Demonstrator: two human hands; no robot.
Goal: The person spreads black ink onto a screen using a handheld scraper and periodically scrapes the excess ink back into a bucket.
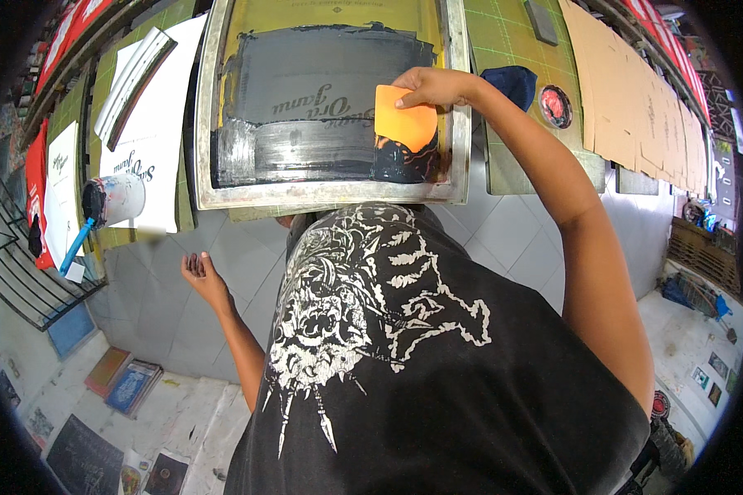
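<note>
My right hand [437, 86] grips a flat orange ink scraper [404, 117] between thumb and fingers. Black ink coats the scraper's lower edge, which is over the near right corner of a framed printing screen [455, 107]. Dark ink [322, 62] covers much of the mesh, with a shiny smeared band along the near side. Lettering shows faintly through the mesh. Away from the screen, at my left side above the floor, my left hand [205, 276] hangs with fingers loosely apart and holds nothing.
To the left, a squeegee [136, 87] lies on white printed sheets [163, 157], near an ink-stained tub [124, 199] with a blue-handled tool [76, 247]. On the right are a dark cloth [511, 86], a container of red ink [555, 107] and a row of cardboard pieces [635, 107].
</note>
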